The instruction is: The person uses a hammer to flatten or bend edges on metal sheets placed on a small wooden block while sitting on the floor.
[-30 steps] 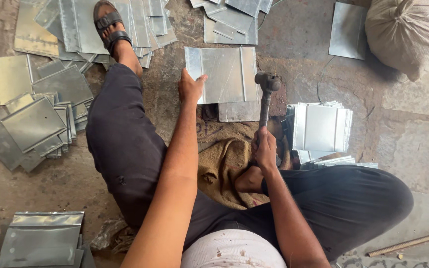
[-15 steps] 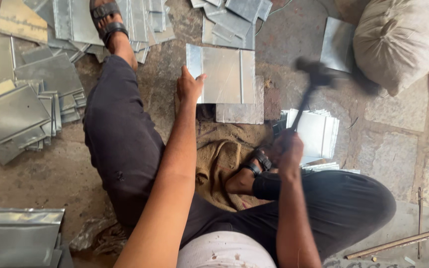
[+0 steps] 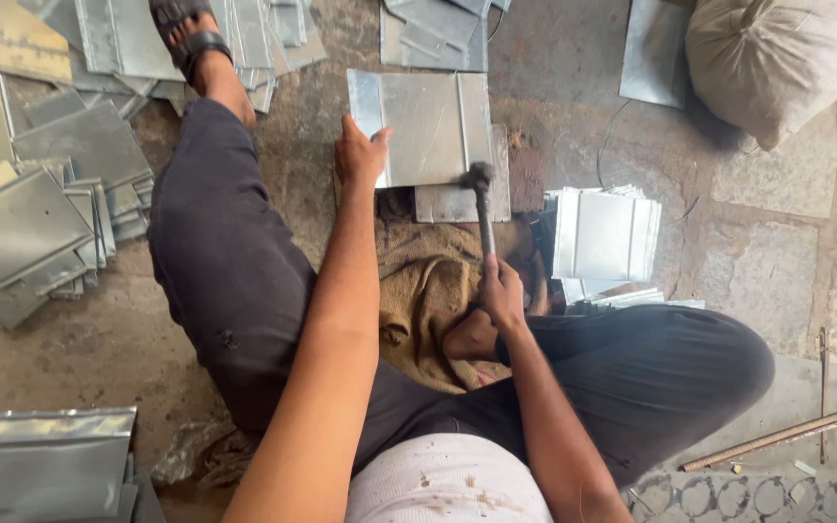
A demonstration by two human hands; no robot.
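I sit on the floor with a folded metal sheet (image 3: pixel 428 126) lying in front of me. My left hand (image 3: pixel 358 155) presses down on the sheet's left edge and holds it flat. My right hand (image 3: pixel 502 291) grips the handle of a hammer (image 3: pixel 481 199). The hammer's dark head rests on the sheet's near right corner. A brown burlap cloth (image 3: pixel 433 300) lies under my legs just below the sheet.
Stacks of bent metal sheets (image 3: pixel 41 213) lie at the left and a neat stack (image 3: pixel 603 237) at the right. More sheets (image 3: pixel 46 465) sit at the bottom left. A stuffed sack (image 3: pixel 777 58) is at the top right. A rod (image 3: pixel 787 434) lies at the lower right.
The hammer swung up and to the right half a second ago, and has now come down onto the sheet's near right corner. My left hand stayed on the sheet.
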